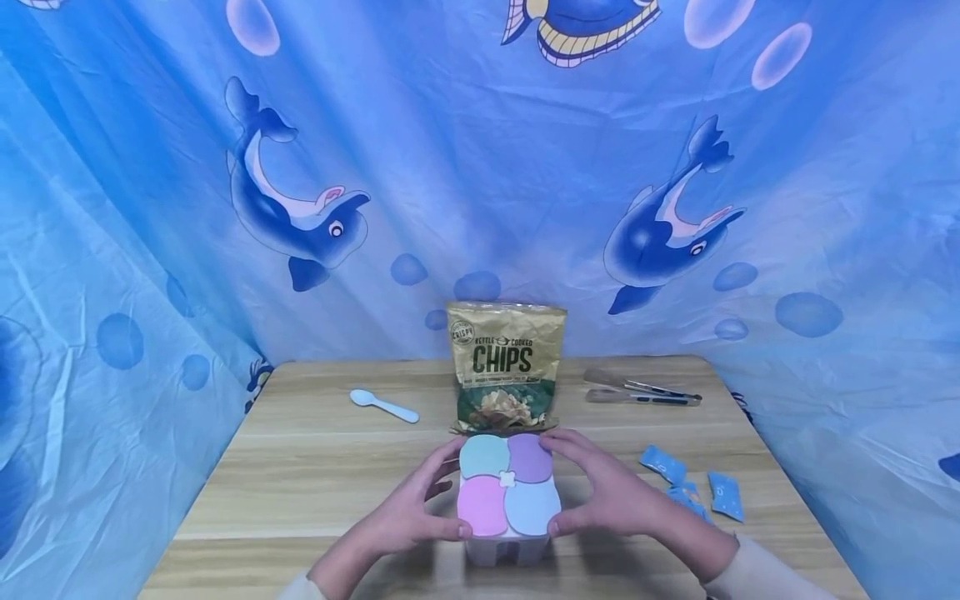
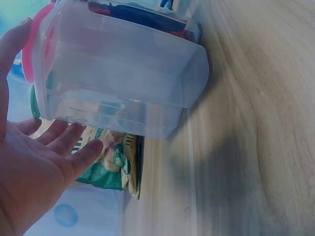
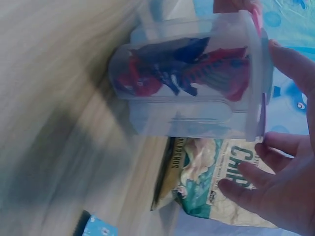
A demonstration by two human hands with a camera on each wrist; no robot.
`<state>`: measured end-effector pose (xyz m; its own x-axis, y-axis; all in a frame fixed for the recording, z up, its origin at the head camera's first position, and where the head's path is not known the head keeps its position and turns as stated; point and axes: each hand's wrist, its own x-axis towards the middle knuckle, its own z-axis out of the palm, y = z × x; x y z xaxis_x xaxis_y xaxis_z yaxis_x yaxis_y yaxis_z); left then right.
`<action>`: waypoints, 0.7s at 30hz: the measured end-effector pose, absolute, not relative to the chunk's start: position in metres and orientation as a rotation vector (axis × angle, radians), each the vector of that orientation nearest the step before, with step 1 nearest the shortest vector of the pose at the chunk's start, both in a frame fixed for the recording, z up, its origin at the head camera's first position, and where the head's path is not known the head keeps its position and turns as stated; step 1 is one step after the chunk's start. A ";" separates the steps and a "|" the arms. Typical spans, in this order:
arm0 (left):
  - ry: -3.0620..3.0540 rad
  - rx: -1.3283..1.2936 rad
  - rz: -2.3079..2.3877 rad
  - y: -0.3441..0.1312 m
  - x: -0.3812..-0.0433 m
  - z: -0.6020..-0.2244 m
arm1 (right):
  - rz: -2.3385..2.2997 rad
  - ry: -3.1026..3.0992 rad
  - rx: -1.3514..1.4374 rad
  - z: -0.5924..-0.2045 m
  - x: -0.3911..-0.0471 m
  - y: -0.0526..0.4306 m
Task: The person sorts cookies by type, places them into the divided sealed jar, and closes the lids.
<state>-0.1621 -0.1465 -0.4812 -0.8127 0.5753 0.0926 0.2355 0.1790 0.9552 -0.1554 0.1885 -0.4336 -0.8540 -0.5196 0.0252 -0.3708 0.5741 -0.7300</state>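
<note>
A clear plastic box (image 1: 487, 552) stands before me, with four rounded lid flaps in teal, purple (image 1: 531, 457), pink (image 1: 482, 505) and light blue. My left hand (image 1: 411, 510) holds its left side, thumb at the pink flap's front corner and forefinger at the back corner. On the opposite side, my right hand (image 1: 606, 493) grips the lid edge, its thumb by the light blue flap and forefinger by the purple one. Through the wall, in the right wrist view, red and dark blue wrapped packets (image 3: 184, 73) show in one compartment. The other fingers spread free of the walls.
Behind the box stands a gold and green chips bag (image 1: 510, 367). A light blue spoon (image 1: 384, 406) lies at the back left, clear-tipped tongs (image 1: 641, 393) at the back right. Several small blue packets (image 1: 725, 496) are on the right. A blue dolphin-print curtain (image 1: 480, 167) surrounds the wooden table (image 1: 300, 467).
</note>
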 end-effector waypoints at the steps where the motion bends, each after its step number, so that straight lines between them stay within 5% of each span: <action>1: 2.166 0.777 1.679 -0.146 -0.162 -0.481 | -1.130 2.616 -0.748 -0.432 -0.155 0.188; 21: 2.005 0.774 1.882 -0.155 -0.164 -0.496 | -1.682 2.354 -0.570 -0.475 -0.141 0.199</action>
<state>-0.1643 -0.1546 -0.4959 -0.8159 0.5577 0.1526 0.1874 0.0054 0.9823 -0.1405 0.1993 -0.4745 -0.9076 -0.4147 0.0655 -0.1963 0.2813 -0.9393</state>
